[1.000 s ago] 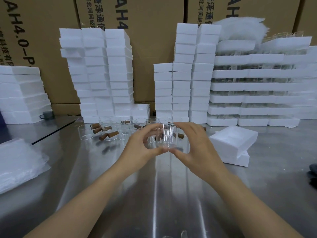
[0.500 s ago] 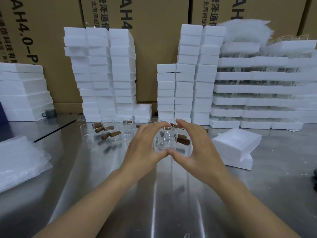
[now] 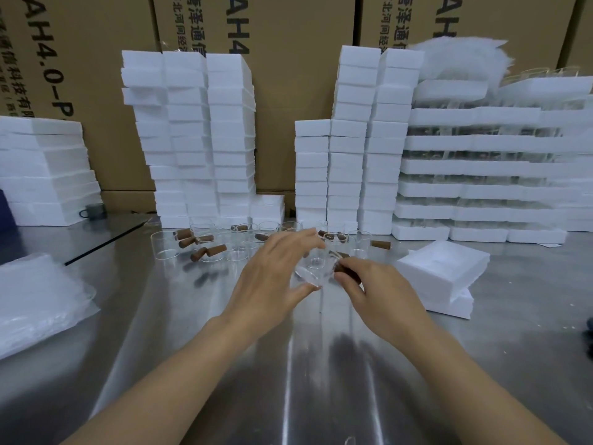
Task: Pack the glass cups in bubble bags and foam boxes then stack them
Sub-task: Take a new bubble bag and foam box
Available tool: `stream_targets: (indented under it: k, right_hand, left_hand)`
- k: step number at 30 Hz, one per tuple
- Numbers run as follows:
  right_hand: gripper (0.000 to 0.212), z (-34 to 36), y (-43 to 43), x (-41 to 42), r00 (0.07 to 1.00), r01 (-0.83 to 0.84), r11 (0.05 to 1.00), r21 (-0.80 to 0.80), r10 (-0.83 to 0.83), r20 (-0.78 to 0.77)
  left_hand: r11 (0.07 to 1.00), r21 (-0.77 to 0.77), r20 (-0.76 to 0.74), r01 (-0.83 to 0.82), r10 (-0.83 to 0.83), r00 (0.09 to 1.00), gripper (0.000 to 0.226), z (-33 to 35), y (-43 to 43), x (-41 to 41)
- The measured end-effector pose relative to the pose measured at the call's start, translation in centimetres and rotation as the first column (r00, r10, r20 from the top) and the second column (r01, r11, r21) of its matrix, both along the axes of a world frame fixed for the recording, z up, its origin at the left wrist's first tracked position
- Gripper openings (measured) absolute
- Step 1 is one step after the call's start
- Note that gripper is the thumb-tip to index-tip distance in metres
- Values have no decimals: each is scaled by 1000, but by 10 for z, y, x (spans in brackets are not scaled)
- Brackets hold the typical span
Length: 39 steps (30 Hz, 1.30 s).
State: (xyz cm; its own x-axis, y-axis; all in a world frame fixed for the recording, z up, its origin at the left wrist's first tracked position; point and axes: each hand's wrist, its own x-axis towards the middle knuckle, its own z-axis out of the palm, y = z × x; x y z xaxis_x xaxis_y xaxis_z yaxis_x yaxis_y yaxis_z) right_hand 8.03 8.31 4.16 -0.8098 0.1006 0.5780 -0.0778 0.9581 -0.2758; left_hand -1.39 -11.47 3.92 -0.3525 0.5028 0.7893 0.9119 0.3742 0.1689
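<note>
The glass cup (image 3: 313, 266) is tilted between your hands, low at the worktop (image 3: 192, 332). Your left grip (image 3: 272, 277) clasps it, fingers arched over the top and thumb underneath. Your right grip (image 3: 378, 293) pinches its brown handle (image 3: 340, 268). Just behind, more cups (image 3: 205, 248) stand clustered. An open foam box (image 3: 442, 268) lies near on your right, bubble bags (image 3: 35, 293) on your left, and stacked foam boxes (image 3: 199, 139) along the back.
</note>
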Motion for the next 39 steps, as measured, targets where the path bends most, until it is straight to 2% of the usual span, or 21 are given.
stream_targets:
  k: [3,6,9,12,15,20,25,28,31,34,39]
  right_hand:
    - [19,4,2,1,993,59,997,-54,-64,-98]
    - [19,8,6,2,962,177,982,-66,-187,-200]
    - [19,11,19,5,930,311,947,-74,-320,-179]
    - [22,10,37,7,913,388,914,-119,-399,-84]
    - [25,7,46,6,906,409,902,-138,-420,-58]
    - [24,-1,50,4,885,427,890,-158,-448,-125]
    - [22,-5,62,2,840,453,854,-254,-505,-197]
    - [20,-3,61,2,830,409,851,-329,-497,-254]
    - [15,3,46,3,845,325,888,-325,-427,-322]
    - [13,2,22,4,911,252,930,-267,-321,-258]
    - [24,-4,7,0,945,324,943,-73,-326,-20]
  left_hand:
    - [996,81,70,-32,26,997,76,0,-1,-4]
    - [992,99,73,-79,72,995,71,1,-5,-8]
    - [993,80,84,-92,85,993,68,-2,-8,-11]
    - [994,57,90,-96,91,992,65,-4,-8,-14]
    - [993,63,106,-102,95,990,63,-4,-11,-17]
    - [990,66,134,-121,111,985,63,-5,-13,-18]
    - [990,68,153,-122,110,982,61,-3,-15,-19]
    - [990,77,154,-122,109,982,59,-2,-16,-19]
    - [988,84,153,-129,115,982,58,0,-17,-19]
    - [987,80,149,-140,127,981,53,0,-17,-20]
    - [987,57,172,-149,137,975,44,-2,-21,-22]
